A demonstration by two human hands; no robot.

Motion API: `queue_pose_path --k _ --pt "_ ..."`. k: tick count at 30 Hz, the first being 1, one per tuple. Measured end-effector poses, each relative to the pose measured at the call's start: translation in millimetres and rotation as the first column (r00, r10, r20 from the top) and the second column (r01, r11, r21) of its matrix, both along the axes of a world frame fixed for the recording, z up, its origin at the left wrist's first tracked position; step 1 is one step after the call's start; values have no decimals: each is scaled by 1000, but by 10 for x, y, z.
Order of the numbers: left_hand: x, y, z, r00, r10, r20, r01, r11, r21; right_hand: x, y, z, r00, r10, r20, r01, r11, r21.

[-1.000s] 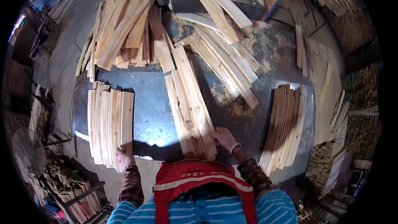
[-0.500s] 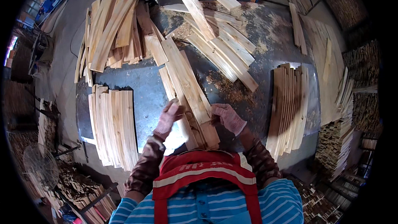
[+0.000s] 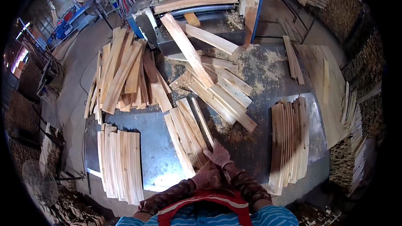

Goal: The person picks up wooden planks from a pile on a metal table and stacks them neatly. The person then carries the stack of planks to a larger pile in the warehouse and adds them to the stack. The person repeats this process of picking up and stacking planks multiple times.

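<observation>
Several pale wooden boards [image 3: 182, 136] lie lengthwise in front of me on a dark metal table [image 3: 153, 159]. At their right side a narrow wooden board [image 3: 202, 119] appears tipped onto its edge. My right hand [image 3: 219, 155], in a pinkish work glove, is closed around that board toward its near end. Close beside it and lower, my left hand [image 3: 204, 174], gloved alike, is closed at the same board's near end; its fingertips are partly hidden. The near ends of the boards disappear beneath my hands and the red apron [image 3: 201, 195].
Neat board stacks stand at left [image 3: 121, 163] and right [image 3: 289, 142]. A loose board heap [image 3: 121, 71] is at the far left. More boards [image 3: 226, 96] lie crosswise ahead among wood shavings [image 3: 268, 65]. Beyond stands a machine with rollers [image 3: 197, 10]. A fan [image 3: 39, 180] is lower left.
The view has tilted up, bringing the machine into sight. My hands, formerly apart on either side of the boards, have come together at the right-hand board, which has turned onto its edge.
</observation>
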State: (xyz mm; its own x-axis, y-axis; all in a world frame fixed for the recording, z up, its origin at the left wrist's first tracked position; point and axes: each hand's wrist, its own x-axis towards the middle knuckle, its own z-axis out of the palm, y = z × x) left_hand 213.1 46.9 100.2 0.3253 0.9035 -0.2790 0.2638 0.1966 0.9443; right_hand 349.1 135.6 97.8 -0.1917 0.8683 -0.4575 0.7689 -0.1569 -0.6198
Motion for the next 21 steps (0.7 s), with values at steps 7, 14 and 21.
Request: queue_pose_path --k 7,14,21 --pt "-973 1163 -428 897 432 90 -403 885 -233 -274 -228 -403 983 136 -120 -103 963 249" --pt "-937 3607 551 807 502 312 -456 864 -211 294 1332 1 990 -50 -129 116 814 569" --pt "-1546 5125 -38 362 932 -16 -915 352 -196 97 3682 865 993 -107 55 42 735 677"
